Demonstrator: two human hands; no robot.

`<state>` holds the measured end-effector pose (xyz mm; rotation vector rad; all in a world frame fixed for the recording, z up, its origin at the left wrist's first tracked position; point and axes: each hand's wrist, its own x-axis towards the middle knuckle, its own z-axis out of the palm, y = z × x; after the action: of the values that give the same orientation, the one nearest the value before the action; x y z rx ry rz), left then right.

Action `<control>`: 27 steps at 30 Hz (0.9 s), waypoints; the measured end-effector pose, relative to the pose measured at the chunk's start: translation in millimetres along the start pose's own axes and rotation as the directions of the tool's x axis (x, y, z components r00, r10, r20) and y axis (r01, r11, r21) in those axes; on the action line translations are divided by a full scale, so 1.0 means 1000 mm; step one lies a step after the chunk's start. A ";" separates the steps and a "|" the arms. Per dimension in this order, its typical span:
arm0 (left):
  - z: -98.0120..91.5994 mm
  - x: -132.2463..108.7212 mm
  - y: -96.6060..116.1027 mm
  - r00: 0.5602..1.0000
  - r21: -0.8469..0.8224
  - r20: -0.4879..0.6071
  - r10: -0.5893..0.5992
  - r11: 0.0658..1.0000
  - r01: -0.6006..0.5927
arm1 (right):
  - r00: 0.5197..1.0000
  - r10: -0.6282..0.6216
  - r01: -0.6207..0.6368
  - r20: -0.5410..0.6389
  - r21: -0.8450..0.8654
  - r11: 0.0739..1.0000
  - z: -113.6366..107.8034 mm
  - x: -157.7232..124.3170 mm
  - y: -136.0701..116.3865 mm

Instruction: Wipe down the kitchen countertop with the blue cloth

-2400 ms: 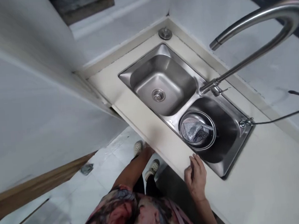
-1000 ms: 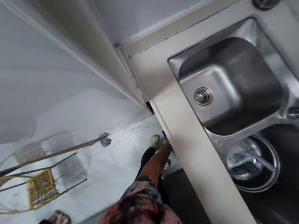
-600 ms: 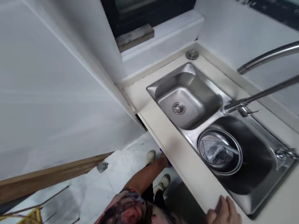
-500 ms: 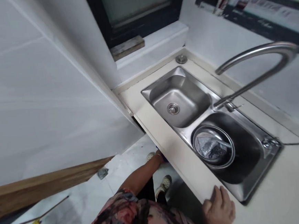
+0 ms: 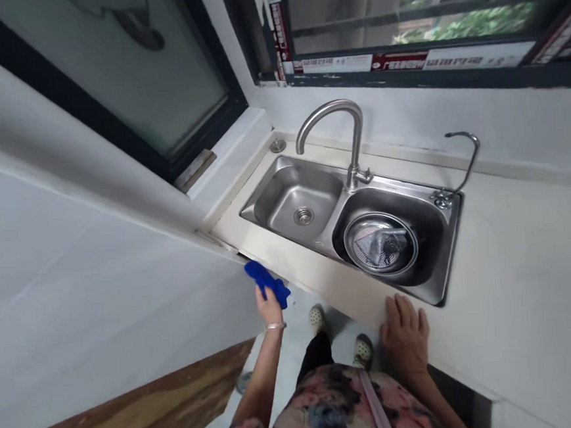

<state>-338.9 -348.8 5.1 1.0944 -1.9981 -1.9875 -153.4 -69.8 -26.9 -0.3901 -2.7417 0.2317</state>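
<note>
My left hand (image 5: 269,305) is raised at the left end of the counter, closed round a small blue object (image 5: 266,283) that sticks up from the fist. My right hand (image 5: 406,338) lies flat on the front edge of the pale counter (image 5: 513,288), fingers spread, just before the double steel sink (image 5: 440,297). The sink's right basin holds a round steel colander (image 5: 381,243) with a grey cloth in it. The left basin (image 5: 291,197) has only its drain.
A tall curved tap (image 5: 345,130) stands behind the sink's divider, and a thin second spout (image 5: 462,160) at the sink's right corner. A white wall (image 5: 72,270) closes in on the left. Windows run behind the counter. My feet show on the tiled floor (image 5: 296,345).
My left hand has come up from under the counter edge with the blue object. The view has lifted, so the windows and whole sink show. My right hand stays on the counter edge.
</note>
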 end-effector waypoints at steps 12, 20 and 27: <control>0.055 0.006 0.018 0.520 0.576 0.759 0.391 -0.031 -0.817 | 0.999 0.034 -0.034 -0.004 0.052 0.998 0.006 -0.002 -0.002; 0.087 0.112 0.097 0.766 0.836 0.515 0.386 -0.027 -0.548 | 0.999 0.042 -0.042 -0.015 0.044 0.998 0.014 -0.009 0.003; 0.123 0.215 0.161 0.864 0.926 0.347 0.365 0.014 -0.378 | 1.000 0.023 -0.023 -0.012 -0.035 0.999 0.018 -0.010 0.006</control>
<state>-627.8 -386.6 49.8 0.3848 -3.1682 -0.0743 -149.3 -68.7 -47.9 -0.4313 -2.7340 0.1865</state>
